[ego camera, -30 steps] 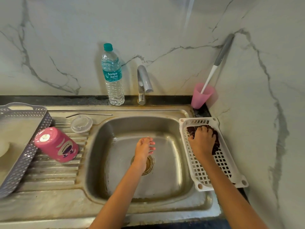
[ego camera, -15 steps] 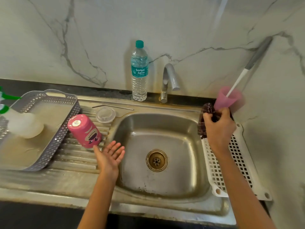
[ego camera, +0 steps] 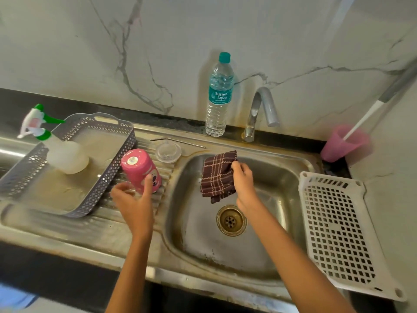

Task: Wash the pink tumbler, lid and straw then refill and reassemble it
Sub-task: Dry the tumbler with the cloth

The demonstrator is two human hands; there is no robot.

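Observation:
The pink tumbler point(ego camera: 139, 169) stands upside down on the ribbed drainboard, left of the sink basin point(ego camera: 266, 233). My left hand point(ego camera: 133, 201) is at its lower end, thumb and fingers spread around the rim and touching it. The clear lid point(ego camera: 168, 152) lies just behind the tumbler, and the metal straw point(ego camera: 178, 141) lies flat behind the lid. My right hand point(ego camera: 243, 184) holds a brown checked cloth point(ego camera: 216, 175) that hangs over the basin. A water bottle point(ego camera: 219, 96) with a teal cap stands by the tap point(ego camera: 259, 111).
A grey perforated tray point(ego camera: 101, 184) with a spray bottle point(ego camera: 61, 152) in it sits left of the tumbler. A white slotted basket point(ego camera: 336, 231) lies right of the basin. In the far right corner a pink cup point(ego camera: 343, 144) holds a long-handled brush point(ego camera: 370, 111).
My right hand lifted the cloth out of the white basket and carried it left over the basin. My left hand left the basin and reached the tumbler's lower end. The view shifted left.

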